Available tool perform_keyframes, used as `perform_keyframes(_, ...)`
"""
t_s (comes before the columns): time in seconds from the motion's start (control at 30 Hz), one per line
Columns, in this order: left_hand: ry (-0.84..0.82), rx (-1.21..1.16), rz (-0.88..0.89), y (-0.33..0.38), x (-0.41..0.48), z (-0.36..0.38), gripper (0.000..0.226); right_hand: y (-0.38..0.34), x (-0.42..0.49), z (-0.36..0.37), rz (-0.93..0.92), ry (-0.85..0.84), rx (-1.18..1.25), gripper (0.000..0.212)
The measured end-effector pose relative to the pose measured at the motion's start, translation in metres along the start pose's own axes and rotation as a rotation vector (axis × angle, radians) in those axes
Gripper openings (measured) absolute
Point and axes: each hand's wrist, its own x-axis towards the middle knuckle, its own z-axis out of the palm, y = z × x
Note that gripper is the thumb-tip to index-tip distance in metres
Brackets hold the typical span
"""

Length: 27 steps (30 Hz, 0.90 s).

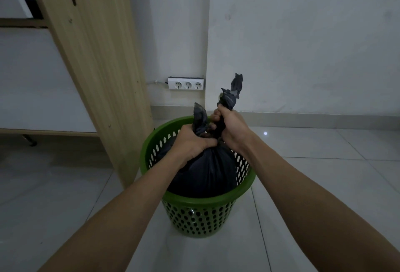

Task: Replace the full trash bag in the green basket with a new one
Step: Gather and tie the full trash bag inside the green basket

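The green basket [205, 200] stands on the tiled floor [324, 185] at the centre of the frame, just beside a wooden panel [93, 55] that rises toward the upper left. The full trash bag [205, 170], black and rounded, sits inside the basket and fills most of its opening. Its bulk lies below the rim on the near side. The left hand [192, 142] has its fingers curled tight round one gathered tail of the bag's mouth, and the tail's end stands up above the fist. The right hand [232, 128], slightly higher in the frame and to the right, has its fingers wrapped tight round the other tail, whose ragged end rises toward the middle of the frame. The two fists nearly touch over the neck of the bag. A white power strip [185, 83] with three sockets is fixed low on the wall behind, well apart from the work. No new bag is visible anywhere in the frame. Assessment: the step in hand appears to be tying off the mouth, and the frame does not show whether a knot is drawn. The next move calls for pulling both tails firm, then lifting straight up so the bag clears the rim without snagging or tipping the light basket. The fresh bag must then be fetched.
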Motion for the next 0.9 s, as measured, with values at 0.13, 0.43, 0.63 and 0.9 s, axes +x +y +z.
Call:
perform_keyframes(0.13, -0.104, 0.099, -0.047, -0.009, -0.006, -0.008, 0.034, 0.011, -0.002, 0.0, 0.023, -0.05, -0.073, 0.041)
perform_keyframes(0.43, -0.085, -0.12, -0.24, 0.018, 0.006, -0.043, 0.054, 0.004, -0.011, -0.017, -0.224, -0.309, -0.741, 0.021)
perform_keyframes(0.63, 0.035, 0.025, -0.206, 0.026, 0.009, -0.034, 0.073, 0.014, -0.013, -0.012, -0.185, -0.333, -0.81, 0.024)
perform_keyframes(0.9, 0.155, -0.256, -0.194, 0.049, 0.016, -0.035, 0.05, 0.012, -0.014, -0.009, -0.252, -0.345, -0.999, 0.019)
